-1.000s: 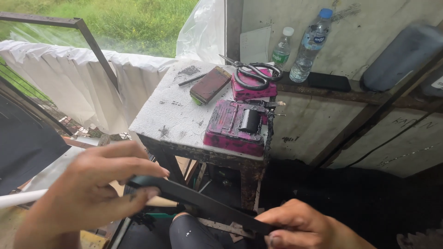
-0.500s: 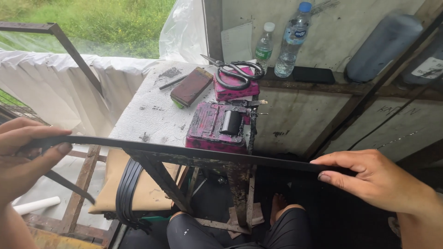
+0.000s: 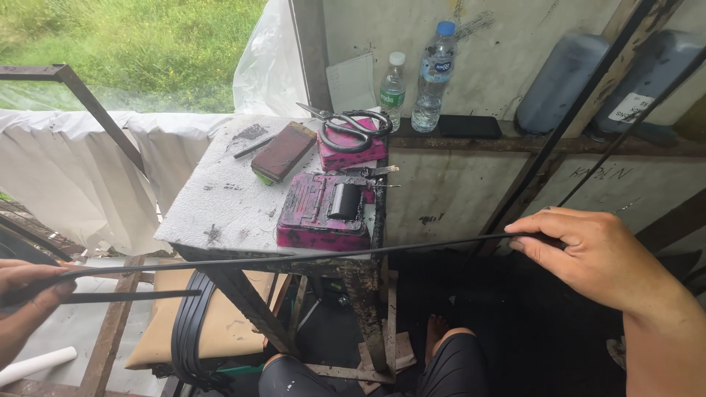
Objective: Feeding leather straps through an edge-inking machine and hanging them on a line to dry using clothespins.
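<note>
A long thin black strip (image 3: 294,259) stretches across the view in front of a small white table (image 3: 220,198). My left hand (image 3: 26,294) pinches one end at the far left edge, with a second short black strip (image 3: 132,296) sticking out beside it. My right hand (image 3: 596,254) grips the other end at the right, thumb and fingers closed on it. On the table sit a pink-stained tool with a black roller (image 3: 327,209), a pink box (image 3: 351,151) with black scissors (image 3: 346,121) on top, and a dark red block (image 3: 283,151).
Two plastic bottles (image 3: 434,77) and a dark phone (image 3: 471,126) stand on a ledge behind the table. Dark jugs (image 3: 562,81) sit at the right. A bundle of black strips (image 3: 193,331) hangs over a cushion below. My knees (image 3: 448,364) show at the bottom.
My hands have pulled farther apart, drawing the black strip out longer across the view. The right hand rose and moved right; the left slid to the frame's edge.
</note>
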